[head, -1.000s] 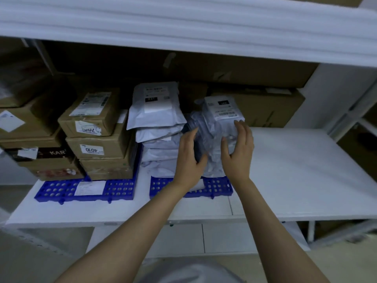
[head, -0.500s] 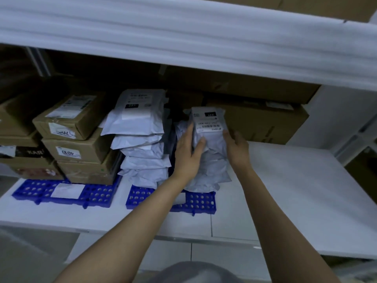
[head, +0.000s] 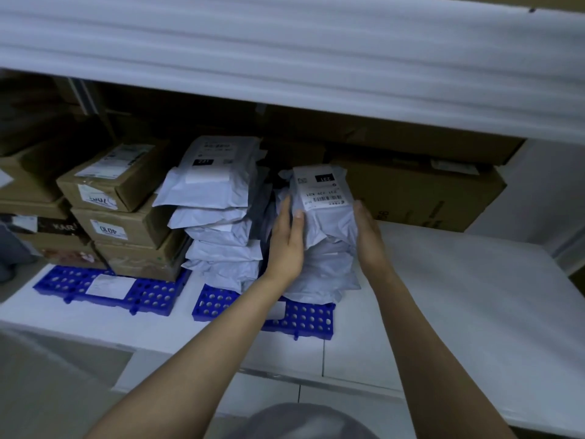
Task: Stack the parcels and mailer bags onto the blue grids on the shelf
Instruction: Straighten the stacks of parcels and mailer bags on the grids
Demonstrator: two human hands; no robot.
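Two stacks of grey-white mailer bags stand on the middle blue grid [head: 311,318]. The right stack [head: 326,280] is topped by a bag with a "231" label [head: 323,191]. My left hand [head: 286,245] lies flat against that stack's left side, with its thumb on the top bag's front. On the opposite side, my right hand [head: 368,239] presses with straight fingers. The taller left stack [head: 221,217] stands close beside it. Brown cardboard parcels [head: 123,201] are piled on the left blue grid [head: 152,294].
Large cardboard boxes [head: 421,194] line the back of the shelf. The white shelf board [head: 459,296] stretches to the right of the grids. An upper shelf edge [head: 285,58] hangs overhead. More boxes sit at the far left [head: 28,185].
Both hands moved from the front of the right stack up to its two sides by the top bag. The stack now looks tidier and more upright.
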